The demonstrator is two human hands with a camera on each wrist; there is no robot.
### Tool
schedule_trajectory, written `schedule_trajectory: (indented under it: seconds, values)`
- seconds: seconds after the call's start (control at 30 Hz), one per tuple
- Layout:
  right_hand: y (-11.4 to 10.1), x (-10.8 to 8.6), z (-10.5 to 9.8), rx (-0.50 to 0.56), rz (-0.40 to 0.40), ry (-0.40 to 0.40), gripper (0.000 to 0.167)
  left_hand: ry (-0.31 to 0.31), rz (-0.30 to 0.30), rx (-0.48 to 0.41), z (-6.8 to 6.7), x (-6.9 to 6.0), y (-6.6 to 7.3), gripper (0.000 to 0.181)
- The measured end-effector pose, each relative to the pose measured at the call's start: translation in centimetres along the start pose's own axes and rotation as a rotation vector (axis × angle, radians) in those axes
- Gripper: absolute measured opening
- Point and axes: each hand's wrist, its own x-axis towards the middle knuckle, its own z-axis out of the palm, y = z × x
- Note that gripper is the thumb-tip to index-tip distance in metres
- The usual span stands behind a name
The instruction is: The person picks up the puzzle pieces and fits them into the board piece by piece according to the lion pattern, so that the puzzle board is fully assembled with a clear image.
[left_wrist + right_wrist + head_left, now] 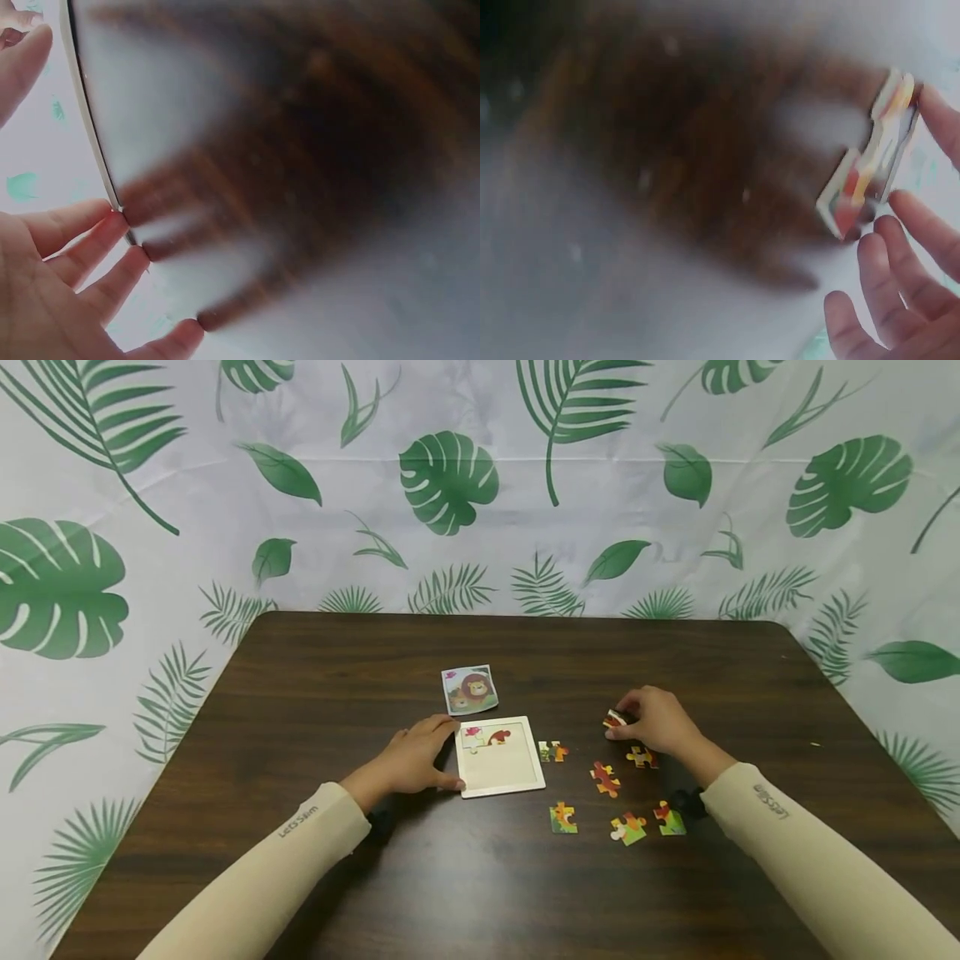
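Note:
A square white puzzle tray (pixel 504 772) lies on the table, with a few joined pieces (pixel 486 737) in its upper part. My left hand (pixel 415 757) rests at the tray's left side, fingers at the upper corner and thumb at the lower one. In the left wrist view its fingers (pixel 90 292) are extended and spread, touching the table and the tray's edge. To the right of the tray, my right hand (pixel 658 720) pinches a jigsaw piece (pixel 614 718) between thumb and fingers. The right wrist view shows a jigsaw piece (pixel 847 196) tilted on edge by the fingertips.
Several loose jigsaw pieces (pixel 605 779) lie scattered right of the tray; one (pixel 552 751) is close to its right edge. Behind the tray is a lion picture card (pixel 470 690). A leaf-patterned cloth (pixel 480 552) hangs beyond the dark wooden table (pixel 360 652).

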Motion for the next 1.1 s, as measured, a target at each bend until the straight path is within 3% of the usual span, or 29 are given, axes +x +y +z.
schedule_trajectory:
  seconds: [0.4, 0.53, 0.83, 1.1]
  values:
    - [-1.9, 0.6, 0.3, 0.009, -0.062, 0.0, 0.037, 0.005, 0.004, 0.042, -0.1, -0.3, -0.1, 0.091]
    - [-4.3, 1.4, 0.5, 0.042, -0.093, -0.019, 0.036, 0.004, 0.004, 0.044, -0.2, -0.4, 0.0, 0.091]
    - [-10.4, 3.2, 1.9, 0.081, -0.248, -0.078, 0.033, 0.013, 0.003, 0.052, -0.2, -0.4, 0.0, 0.091]
    - [-12.4, 3.5, 3.8, 0.029, -0.279, -0.13, 0.03, 0.024, 0.022, 0.065, 0.2, -0.2, 0.1, 0.092]
